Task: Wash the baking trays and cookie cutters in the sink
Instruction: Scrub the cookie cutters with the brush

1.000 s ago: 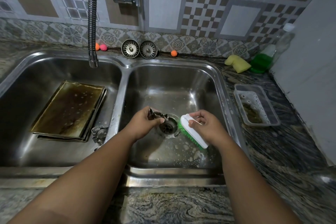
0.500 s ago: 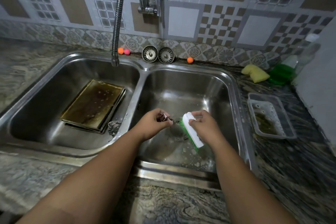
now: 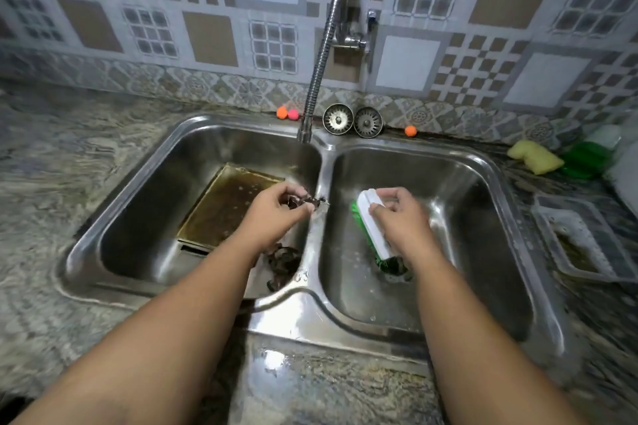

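**Cutter now over left basin, brush stays right**

A second ago my left hand [image 3: 279, 209] held the cookie cutter [image 3: 305, 199] over the right basin's drain, right against the brush [image 3: 371, 224]. It has since crossed the divider. The cutter is pinched between my thumb and fingertips above the left basin, just beside the divider and over the right edge of the baking trays [image 3: 224, 207]. My right hand [image 3: 402, 217] hasn't followed: fingers curled round the brush's white back, green bristles facing away from my palm, low in the right basin near the drain.

My read: scrubbing on this cutter is probably done. It goes next either under the faucet [image 3: 322, 55] or onto the other cutters [image 3: 283, 264] piled in the left basin's near right corner; can't tell which. No water visibly running. The trays look stacked and brown with residue, so most of the job remains.

Around:
- two drain strainers [image 3: 353, 120] on the sink [image 3: 193, 122] back rim, small balls [image 3: 287, 113] beside them
- sponge [image 3: 535, 157] and soap bottle [image 3: 587, 157] far right
- plastic tub [image 3: 583, 241] on the counter [image 3: 69, 166], murky liquid inside

In the way:
- the cutter pile sits right under my left wrist
- the trays cover most of the left basin floor, leaving little room to set anything down
- the faucet nozzle hangs at the back, so reaching it means going over the trays
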